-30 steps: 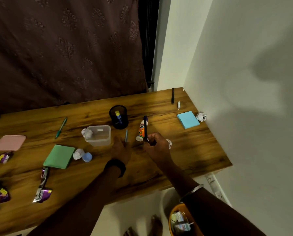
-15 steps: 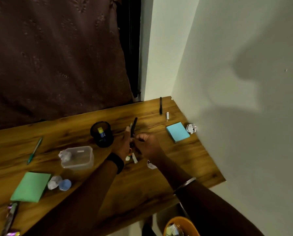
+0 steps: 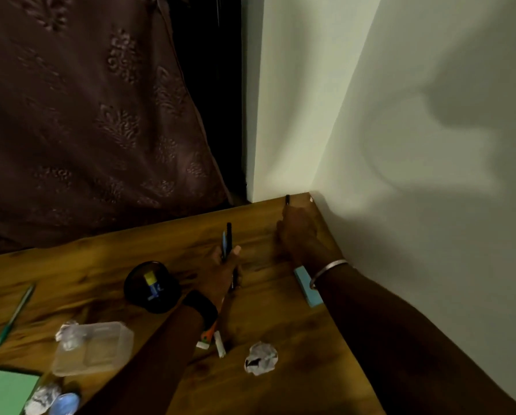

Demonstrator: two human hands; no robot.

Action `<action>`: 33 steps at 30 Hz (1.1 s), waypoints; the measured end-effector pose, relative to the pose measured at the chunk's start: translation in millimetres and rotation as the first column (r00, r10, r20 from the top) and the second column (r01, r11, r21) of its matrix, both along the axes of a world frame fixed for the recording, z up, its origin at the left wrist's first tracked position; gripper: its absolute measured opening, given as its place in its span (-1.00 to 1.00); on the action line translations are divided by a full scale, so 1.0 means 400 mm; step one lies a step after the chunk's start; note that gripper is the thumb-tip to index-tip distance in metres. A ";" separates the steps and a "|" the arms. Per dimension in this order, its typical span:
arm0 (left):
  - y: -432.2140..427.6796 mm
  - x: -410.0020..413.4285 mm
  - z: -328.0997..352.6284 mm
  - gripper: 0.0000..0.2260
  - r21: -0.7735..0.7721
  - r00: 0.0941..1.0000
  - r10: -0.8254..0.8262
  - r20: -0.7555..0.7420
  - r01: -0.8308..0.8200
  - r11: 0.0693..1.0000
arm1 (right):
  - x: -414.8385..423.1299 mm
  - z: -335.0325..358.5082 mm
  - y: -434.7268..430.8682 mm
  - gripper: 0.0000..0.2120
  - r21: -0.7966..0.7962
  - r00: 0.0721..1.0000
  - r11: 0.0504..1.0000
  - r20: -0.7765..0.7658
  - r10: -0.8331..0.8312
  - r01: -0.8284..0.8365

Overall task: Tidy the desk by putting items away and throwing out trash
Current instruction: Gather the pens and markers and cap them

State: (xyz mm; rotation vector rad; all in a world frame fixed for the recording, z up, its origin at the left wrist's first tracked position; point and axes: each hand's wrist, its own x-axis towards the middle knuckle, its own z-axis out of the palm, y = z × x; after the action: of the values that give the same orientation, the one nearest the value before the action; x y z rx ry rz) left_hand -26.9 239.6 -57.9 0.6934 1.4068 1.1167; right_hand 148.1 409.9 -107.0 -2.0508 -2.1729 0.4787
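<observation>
On the wooden desk [image 3: 280,319] my left hand [image 3: 222,266] grips a blue pen [image 3: 224,242] and a black pen [image 3: 229,235] together, tips pointing up. It hovers just right of the black pen cup [image 3: 137,283], which has a yellow-and-blue item inside. My right hand [image 3: 295,232] reaches into the far right corner with its fingers curled on another black pen [image 3: 287,200]; only that pen's far end shows. A crumpled paper ball [image 3: 261,357] lies near the front edge.
A blue sticky pad [image 3: 306,289] is half hidden under my right forearm. An orange glue tube [image 3: 207,336] and a white stick [image 3: 220,347] lie by my left wrist. Further left are a clear plastic box [image 3: 93,350], a green pen [image 3: 14,316] and a green pad [image 3: 6,390]. A wall bounds the right side.
My right hand let go of the pens and reached out to the far corner pen. The left hand now holds both pens alone. The view has moved closer to the corner.
</observation>
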 end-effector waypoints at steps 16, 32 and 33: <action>0.016 -0.063 0.046 -0.81 0.316 0.847 0.226 -0.482 -0.072 0.946 | -0.151 0.230 -0.150 -0.90 -0.015 0.863 0.985 -0.485 0.143 -0.171; -0.227 -0.308 0.144 -0.72 0.134 0.909 0.098 0.404 -0.165 0.977 | -0.463 0.435 -0.457 -0.77 -0.249 0.570 0.910 -0.821 -0.016 -0.332; -0.249 -0.338 0.144 -0.69 0.159 0.931 0.088 0.356 -0.153 0.975 | -0.489 0.426 -0.474 -0.78 -0.244 0.560 0.918 -0.828 -0.029 -0.313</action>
State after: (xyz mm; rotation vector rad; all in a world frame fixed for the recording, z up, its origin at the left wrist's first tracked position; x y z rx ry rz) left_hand -162.0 140.1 -0.1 0.5112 1.0637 1.4049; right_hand -47.4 220.5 63.4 -1.2652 -1.6909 1.6029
